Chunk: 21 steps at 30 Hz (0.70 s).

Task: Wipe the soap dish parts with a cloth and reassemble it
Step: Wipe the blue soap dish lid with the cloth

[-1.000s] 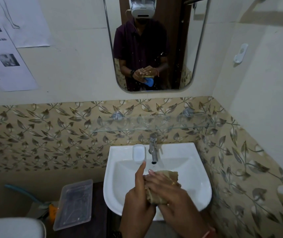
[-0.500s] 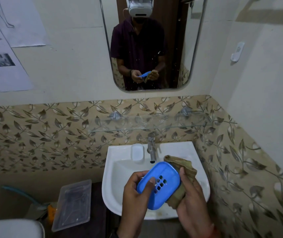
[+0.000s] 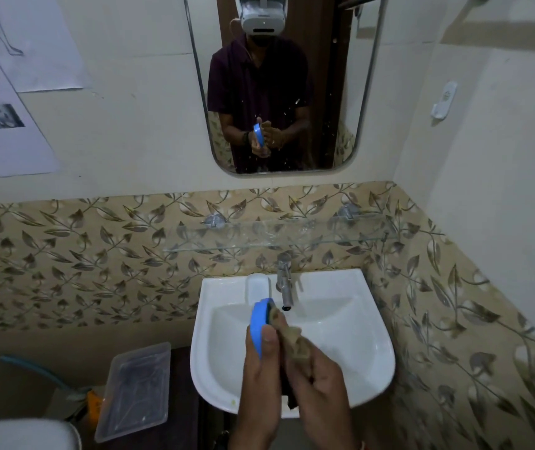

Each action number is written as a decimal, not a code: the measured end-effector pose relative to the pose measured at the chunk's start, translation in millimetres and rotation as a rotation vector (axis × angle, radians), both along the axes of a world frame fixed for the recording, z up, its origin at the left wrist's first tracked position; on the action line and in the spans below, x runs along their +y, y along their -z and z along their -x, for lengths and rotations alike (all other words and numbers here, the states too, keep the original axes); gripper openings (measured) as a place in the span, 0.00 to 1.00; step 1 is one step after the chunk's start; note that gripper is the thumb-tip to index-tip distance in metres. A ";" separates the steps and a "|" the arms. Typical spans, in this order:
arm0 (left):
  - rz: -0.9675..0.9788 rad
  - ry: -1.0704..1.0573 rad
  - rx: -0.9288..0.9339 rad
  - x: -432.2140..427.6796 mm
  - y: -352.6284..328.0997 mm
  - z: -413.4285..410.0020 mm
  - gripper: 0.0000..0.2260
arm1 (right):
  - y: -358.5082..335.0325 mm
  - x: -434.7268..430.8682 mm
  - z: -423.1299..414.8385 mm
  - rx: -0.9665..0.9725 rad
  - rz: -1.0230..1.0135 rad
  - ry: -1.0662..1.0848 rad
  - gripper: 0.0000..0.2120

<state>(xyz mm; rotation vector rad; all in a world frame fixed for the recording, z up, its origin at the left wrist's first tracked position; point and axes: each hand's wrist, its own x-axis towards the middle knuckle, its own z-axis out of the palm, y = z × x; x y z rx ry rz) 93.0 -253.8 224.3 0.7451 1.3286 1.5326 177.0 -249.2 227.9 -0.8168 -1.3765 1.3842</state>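
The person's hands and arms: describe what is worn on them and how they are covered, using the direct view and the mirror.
Both hands are bare, with no gloves: the left hand and the right hand. The forearms are uncovered too. The mirror shows a dark maroon short-sleeved shirt ending above the elbows and a dark band on one wrist. A thin reddish band shows at the right wrist.

— What crowds the sink basin [image 3: 340, 336]?
— The tap [image 3: 285, 280] overhangs its back edge, with a white tray [image 3: 258, 285] just left of it.
— Open room?
— The bowl's right half.
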 end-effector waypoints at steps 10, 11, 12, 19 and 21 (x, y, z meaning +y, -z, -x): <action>0.071 0.182 -0.553 5.8 -7.3 19.0 0.51 | 16.0 23.4 8.0 -0.430 -0.636 0.377 0.20; 0.089 0.167 -0.582 6.5 -6.9 20.1 0.51 | 9.8 21.7 12.7 -0.419 -0.620 0.372 0.21; 0.095 0.158 -0.606 6.8 -7.9 22.5 0.52 | 5.0 19.2 14.6 -0.418 -0.638 0.335 0.21; 0.095 0.131 -0.575 13.0 -0.1 38.8 0.46 | 10.1 13.1 -5.6 -0.574 -0.689 0.212 0.19; 0.076 0.130 -0.541 13.1 -0.2 33.9 0.43 | 4.0 25.2 -2.1 -0.563 -0.612 0.335 0.18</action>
